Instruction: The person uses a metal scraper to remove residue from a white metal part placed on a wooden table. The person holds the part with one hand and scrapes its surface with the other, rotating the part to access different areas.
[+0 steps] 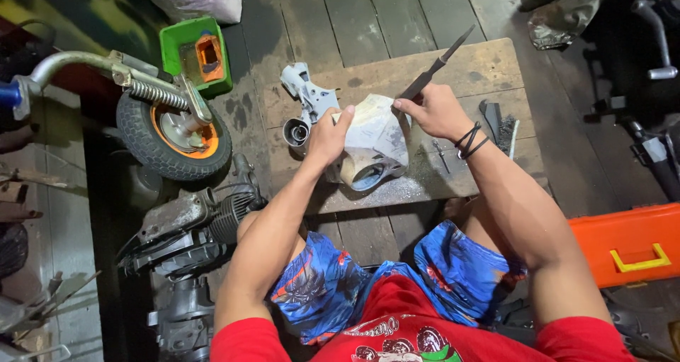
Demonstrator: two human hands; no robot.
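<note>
Grey metal casting (375,146) lies on the wooden board (489,68); the left hand (327,137) grips its edge to steady it; the right hand (433,110) grasps a flat file (432,68); filing seems in progress; the next stroke needs firm holding.

small wheel (173,134), green box (196,54), orange toolbox (627,243), engine (191,224)
</note>
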